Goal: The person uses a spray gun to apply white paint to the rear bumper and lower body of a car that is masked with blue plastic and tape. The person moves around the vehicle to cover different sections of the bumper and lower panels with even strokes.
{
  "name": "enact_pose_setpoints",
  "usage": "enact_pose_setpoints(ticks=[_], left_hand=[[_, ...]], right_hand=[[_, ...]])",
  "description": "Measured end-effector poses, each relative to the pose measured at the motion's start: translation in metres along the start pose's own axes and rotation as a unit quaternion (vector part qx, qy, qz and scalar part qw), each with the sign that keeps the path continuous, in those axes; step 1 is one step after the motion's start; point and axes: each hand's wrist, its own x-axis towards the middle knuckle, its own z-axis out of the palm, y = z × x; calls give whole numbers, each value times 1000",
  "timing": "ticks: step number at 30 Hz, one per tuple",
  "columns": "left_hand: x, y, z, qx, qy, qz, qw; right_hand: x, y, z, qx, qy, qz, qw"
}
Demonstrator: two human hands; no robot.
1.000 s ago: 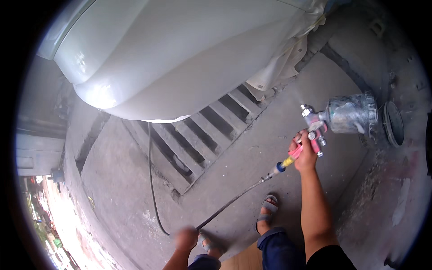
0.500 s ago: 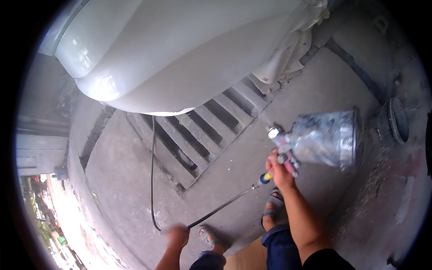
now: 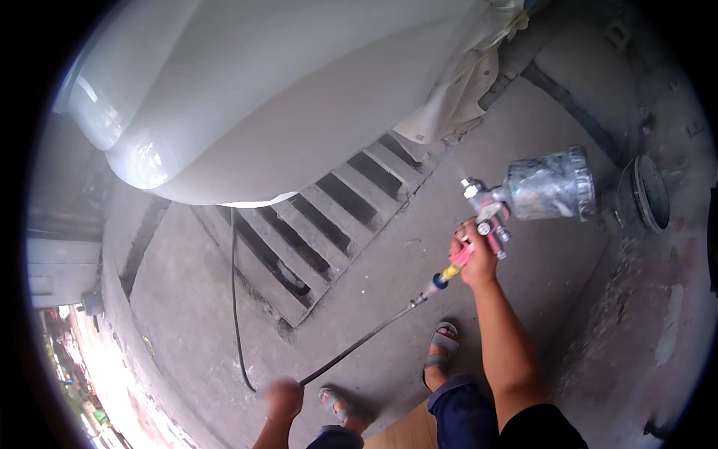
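Overhead, the right hand (image 3: 479,258) has its fingers wrapped around a spray gun (image 3: 523,198), well apart from the white panel's (image 3: 284,97) edge; the blurred left hand (image 3: 283,396) grips the hose (image 3: 351,348) above open floor (image 3: 389,254).

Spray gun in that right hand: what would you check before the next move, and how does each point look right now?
1. Right hand grips spray gun: ok.
2. Cup attached to gun: ok.
3. Hose joined at the handle: ok.
4. Left hand on hose: blurred, cannot tell.
5. Hose clear of the sandalled feet: not ok, it runs close by them.
6. Nozzle aimed at white panel: cannot tell.
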Motion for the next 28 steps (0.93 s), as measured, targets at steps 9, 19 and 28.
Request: enact_pose_setpoints(ticks=[9,19,28], left_hand=[[35,86,-21,-97,53,-11,994],[-48,-108,80,79,70,13,994],[-40,-116,113,77,67,8,995]], right_hand=[[60,-57,-11,-128,129,-137,974],[-106,111,33,-287,-221,-66,930],[-71,90,28,-172,-225,106,953]])
